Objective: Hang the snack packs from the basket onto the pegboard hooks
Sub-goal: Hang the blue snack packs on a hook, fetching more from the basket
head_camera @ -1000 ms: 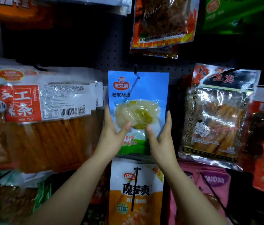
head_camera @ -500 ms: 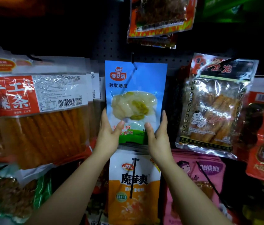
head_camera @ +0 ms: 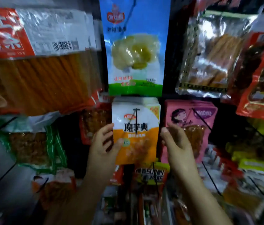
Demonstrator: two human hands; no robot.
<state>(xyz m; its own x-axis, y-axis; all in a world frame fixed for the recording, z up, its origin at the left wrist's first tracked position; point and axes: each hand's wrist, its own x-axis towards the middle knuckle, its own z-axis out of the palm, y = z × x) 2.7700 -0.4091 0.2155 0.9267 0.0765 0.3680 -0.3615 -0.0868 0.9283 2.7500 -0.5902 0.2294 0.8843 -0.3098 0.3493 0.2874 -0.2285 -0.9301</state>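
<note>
The blue snack pack (head_camera: pixel 134 51) with pale pickled pieces in its clear window hangs free on the pegboard (head_camera: pixel 174 46), top centre; its hook is out of frame. Both hands are below it and apart from it. My left hand (head_camera: pixel 106 143) has spread fingers at the left edge of a white-and-orange pack (head_camera: pixel 136 127), with the thumb lying over that pack's edge. My right hand (head_camera: pixel 176 143) is spread open in front of a pink pack (head_camera: pixel 191 116) and holds nothing. The basket is not in view.
Hung packs crowd the board: long orange sticks with a red-and-white label (head_camera: pixel 35 62) at left, a silver-edged pack (head_camera: pixel 209 54) and red packs (head_camera: pixel 261 70) at right, a green-edged pack (head_camera: pixel 30 143) lower left. Black wire hooks (head_camera: pixel 136 120) stick out toward me.
Both hands have let go of the blue pack and dropped down to the white-and-orange pack's level. The view has tilted down and moved closer, and the blue pack stays hanging.
</note>
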